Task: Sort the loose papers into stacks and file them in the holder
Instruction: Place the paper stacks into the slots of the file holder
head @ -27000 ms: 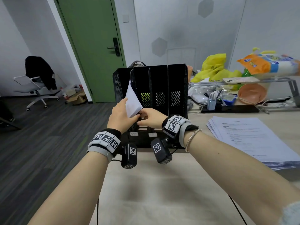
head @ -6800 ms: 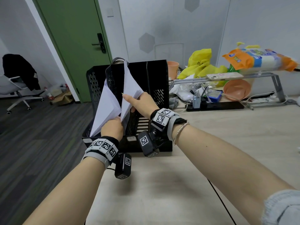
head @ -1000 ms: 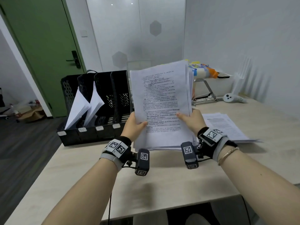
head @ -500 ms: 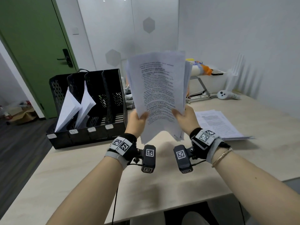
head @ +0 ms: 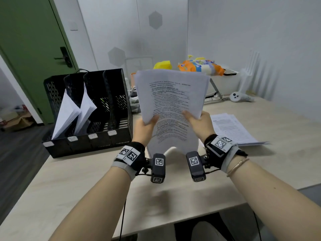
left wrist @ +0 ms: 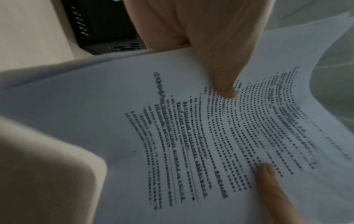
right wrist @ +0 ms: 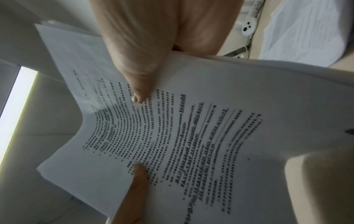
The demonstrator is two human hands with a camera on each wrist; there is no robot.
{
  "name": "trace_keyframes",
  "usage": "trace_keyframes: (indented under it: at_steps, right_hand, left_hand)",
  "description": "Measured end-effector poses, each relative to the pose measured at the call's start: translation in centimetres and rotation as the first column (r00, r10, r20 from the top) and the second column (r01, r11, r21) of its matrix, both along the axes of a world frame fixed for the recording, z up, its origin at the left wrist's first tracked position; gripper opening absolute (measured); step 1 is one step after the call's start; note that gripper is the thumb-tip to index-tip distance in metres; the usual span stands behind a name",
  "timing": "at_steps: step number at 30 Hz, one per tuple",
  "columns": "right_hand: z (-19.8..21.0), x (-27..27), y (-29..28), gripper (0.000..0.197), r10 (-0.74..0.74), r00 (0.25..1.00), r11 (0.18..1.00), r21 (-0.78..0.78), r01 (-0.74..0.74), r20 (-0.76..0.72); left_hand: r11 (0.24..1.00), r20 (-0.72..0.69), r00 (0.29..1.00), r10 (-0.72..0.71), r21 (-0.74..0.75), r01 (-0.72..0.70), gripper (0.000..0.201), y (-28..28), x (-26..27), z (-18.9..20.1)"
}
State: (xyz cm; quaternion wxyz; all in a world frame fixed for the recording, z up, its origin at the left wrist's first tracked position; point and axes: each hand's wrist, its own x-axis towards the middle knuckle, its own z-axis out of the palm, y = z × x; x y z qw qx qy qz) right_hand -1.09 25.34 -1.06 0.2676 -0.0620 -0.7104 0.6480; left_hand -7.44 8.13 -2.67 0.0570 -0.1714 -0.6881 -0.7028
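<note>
Head view: both hands (head: 145, 127) (head: 199, 125) pinching paper stack (head: 171, 105), hiding desk clutter; holder (head: 86, 112) left.

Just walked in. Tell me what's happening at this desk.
A person is sorting papers. Both the left hand and the right hand grip a white sheaf of printed pages, held upright above the pale wooden desk. The black mesh four-slot file holder has paper in its two leftmost slots; the other two look empty. Another pile of printed sheets lies flat on the desk.
</note>
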Motion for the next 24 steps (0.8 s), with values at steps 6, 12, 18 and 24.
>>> trace_keyframes:
  at_steps: [6,12,18,24]
  right_hand:
    - [1.0,-0.1,0.2,0.03,0.046,0.997,0.999,-0.026,-0.048,-0.065]
    - [0.9,-0.1,0.0,0.026,0.008,0.998,0.998,-0.06,-0.012,-0.055]
    - [1.8,-0.1,0.5,0.019,0.005,0.996,0.997,-0.075,-0.012,-0.094]
    - [0.6,-0.2,0.3,0.02,0.025,0.998,1.0,-0.002,-0.025,-0.049]
  left_hand:
    - [0.997,-0.02,1.0,0.008,0.08,-0.007,0.022,-0.6,-0.2,1.3]
    - [0.996,-0.016,1.0,0.016,0.082,-0.015,0.017,-0.4,0.1,1.9]
    - [0.985,-0.138,0.977,0.161,0.091,-0.149,0.019,-0.9,-0.8,3.2]
    - [0.958,-0.198,0.937,0.287,0.055,-0.282,0.034,-0.9,-0.6,2.6]
